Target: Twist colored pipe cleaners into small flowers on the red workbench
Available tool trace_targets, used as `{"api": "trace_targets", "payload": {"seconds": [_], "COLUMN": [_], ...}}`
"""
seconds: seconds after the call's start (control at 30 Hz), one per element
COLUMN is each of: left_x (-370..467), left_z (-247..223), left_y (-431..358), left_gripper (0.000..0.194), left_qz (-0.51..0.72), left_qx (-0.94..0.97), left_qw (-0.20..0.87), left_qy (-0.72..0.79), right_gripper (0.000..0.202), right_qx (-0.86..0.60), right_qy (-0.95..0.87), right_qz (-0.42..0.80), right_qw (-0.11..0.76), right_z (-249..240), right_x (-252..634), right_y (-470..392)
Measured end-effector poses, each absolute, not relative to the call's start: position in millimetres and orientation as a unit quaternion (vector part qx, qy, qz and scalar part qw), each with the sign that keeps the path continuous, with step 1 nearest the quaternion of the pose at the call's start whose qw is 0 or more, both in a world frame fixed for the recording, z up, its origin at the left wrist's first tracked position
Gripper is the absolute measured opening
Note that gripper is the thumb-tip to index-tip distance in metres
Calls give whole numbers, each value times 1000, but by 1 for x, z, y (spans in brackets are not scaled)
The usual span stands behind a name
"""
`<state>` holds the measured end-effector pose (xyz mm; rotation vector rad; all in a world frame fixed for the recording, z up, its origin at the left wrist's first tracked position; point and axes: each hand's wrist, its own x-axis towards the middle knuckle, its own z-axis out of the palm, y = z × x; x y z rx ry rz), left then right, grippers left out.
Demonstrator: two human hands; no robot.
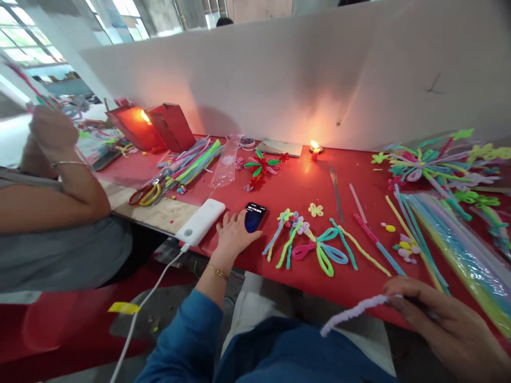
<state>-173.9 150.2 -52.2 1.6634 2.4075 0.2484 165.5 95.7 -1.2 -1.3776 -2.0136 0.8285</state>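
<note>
A black phone (254, 217) with a lit screen lies on the red tabletop (351, 284). My left hand (233, 234) rests over its left edge with the fingers apart, holding nothing. At the lower right, past the table's front edge, my right hand (435, 314) pinches one end of a pale lilac pipe cleaner (353, 314), whose other end points left over my lap. Between the hands lies a looped flower of pipe cleaners (321, 249), with green, yellow and blue strips around it. A white power bank (200, 222) is left of the phone.
Lit candles (314, 153) stand at the back, one by a red box (171, 127). Scissors (149, 192) and a pipe cleaner bundle (195, 165) lie left. Plastic-wrapped pipe cleaners (467, 255) and finished flowers (423, 165) fill the right. Another person's arm (75, 181) is far left.
</note>
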Motion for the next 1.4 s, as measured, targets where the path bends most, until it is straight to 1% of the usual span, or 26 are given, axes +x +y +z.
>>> {"api": "trace_targets", "payload": {"seconds": [0.07, 0.27, 0.33, 0.63, 0.73, 1.03, 1.17, 1.23, 1.3, 1.33, 1.4], "left_x": [-174, -169, -168, -174, -176, -173, -171, -165, -151, -141, -117], "left_z": [-56, -56, -55, -57, -56, -54, -47, -41, -34, -29, -20], "left_y": [156, 157, 157, 158, 159, 160, 154, 148, 139, 134, 123], "left_gripper": [75, 68, 67, 76, 76, 79, 82, 77, 69, 62, 48], "left_qz": [62, 56, 55, 36, 33, 46, 105, 160, 235, 276, 347], "left_qx": [568, 570, 574, 558, 559, 545, 551, 571, 610, 632, 662], "left_qw": [94, 76, 69, 38, 32, 49, 62, 57, 76, 102, 191], "left_qy": [815, 816, 814, 828, 828, 835, 826, 803, 753, 717, 636], "right_gripper": [12, 13, 12, 18, 17, 11, 10, 11, 12, 12, 14], "right_qx": [-511, -521, -524, -517, -509, -484, -491, -498, -501, -505, -517], "right_qy": [-753, -756, -752, -763, -770, -768, -759, -750, -740, -732, -717], "right_qz": [302, 292, 289, 266, 259, 255, 259, 266, 282, 292, 312], "right_qw": [285, 268, 275, 284, 284, 333, 341, 345, 349, 351, 349], "right_z": [-2, 0, 1, -8, -10, -8, -11, -13, -12, -10, -5], "right_x": [166, 177, 179, 185, 186, 180, 181, 179, 174, 170, 160], "right_y": [97, 98, 97, 97, 99, 98, 100, 101, 104, 105, 109]}}
